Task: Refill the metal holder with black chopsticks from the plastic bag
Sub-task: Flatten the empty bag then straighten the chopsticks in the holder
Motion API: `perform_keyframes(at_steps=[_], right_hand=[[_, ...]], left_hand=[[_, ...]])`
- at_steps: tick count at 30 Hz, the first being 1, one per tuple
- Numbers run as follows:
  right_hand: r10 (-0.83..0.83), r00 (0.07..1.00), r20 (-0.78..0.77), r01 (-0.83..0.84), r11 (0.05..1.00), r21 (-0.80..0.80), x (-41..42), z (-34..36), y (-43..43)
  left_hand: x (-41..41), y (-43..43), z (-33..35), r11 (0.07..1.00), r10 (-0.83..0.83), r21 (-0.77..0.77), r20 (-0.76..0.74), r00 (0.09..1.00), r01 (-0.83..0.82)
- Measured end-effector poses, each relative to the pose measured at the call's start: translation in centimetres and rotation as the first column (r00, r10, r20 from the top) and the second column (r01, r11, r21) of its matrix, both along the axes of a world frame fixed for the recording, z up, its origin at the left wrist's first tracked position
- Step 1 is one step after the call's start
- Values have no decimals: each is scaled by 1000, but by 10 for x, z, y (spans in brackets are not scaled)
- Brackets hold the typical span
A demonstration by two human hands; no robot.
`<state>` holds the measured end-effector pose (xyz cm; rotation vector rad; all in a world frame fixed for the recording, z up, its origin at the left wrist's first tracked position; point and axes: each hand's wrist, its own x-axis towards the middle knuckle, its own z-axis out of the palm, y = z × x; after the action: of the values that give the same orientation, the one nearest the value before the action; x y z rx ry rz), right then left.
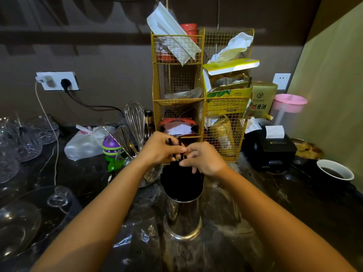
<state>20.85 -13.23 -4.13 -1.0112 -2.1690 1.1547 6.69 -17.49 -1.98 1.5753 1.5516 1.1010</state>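
Observation:
A shiny metal holder (182, 216) stands upright on the dark counter, packed with black chopsticks (181, 181) that stick out of its top. My left hand (160, 149) grips a few chopsticks near their upper ends just above the holder. Beside it, my right hand (204, 159) pinches the chopstick tops with fingertips touching the left hand. A crumpled clear plastic bag (137, 232) lies flat on the counter in front and to the left of the holder.
A yellow wire rack (176, 85) stands right behind the holder. A glass jar with a whisk (135, 118) and spoons is at its left, glassware (23, 146) far left, a receipt printer (269, 148) and a paper cup (335, 170) at right.

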Motion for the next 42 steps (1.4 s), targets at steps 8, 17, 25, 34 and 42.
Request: perform_keyframes(at_steps=[8, 17, 25, 34, 42], right_hand=[[-39, 998, -52, 43, 996, 79, 4, 19, -3], [12, 979, -205, 1, 998, 63, 7, 43, -7], [81, 940, -330, -81, 997, 14, 9, 60, -9], [89, 930, -356, -125, 989, -78, 10, 65, -7], [26, 890, -455, -33, 999, -8, 16, 70, -5]], left_hand=[[0, -1, 25, 998, -29, 63, -25, 999, 30], [9, -6, 70, 983, -129, 116, -121, 984, 143], [19, -2, 97, 967, -137, 199, -112, 984, 157], [24, -2, 94, 960, -84, 268, -1, 996, 81], [6, -9, 68, 959, -72, 278, 70, 995, 50]])
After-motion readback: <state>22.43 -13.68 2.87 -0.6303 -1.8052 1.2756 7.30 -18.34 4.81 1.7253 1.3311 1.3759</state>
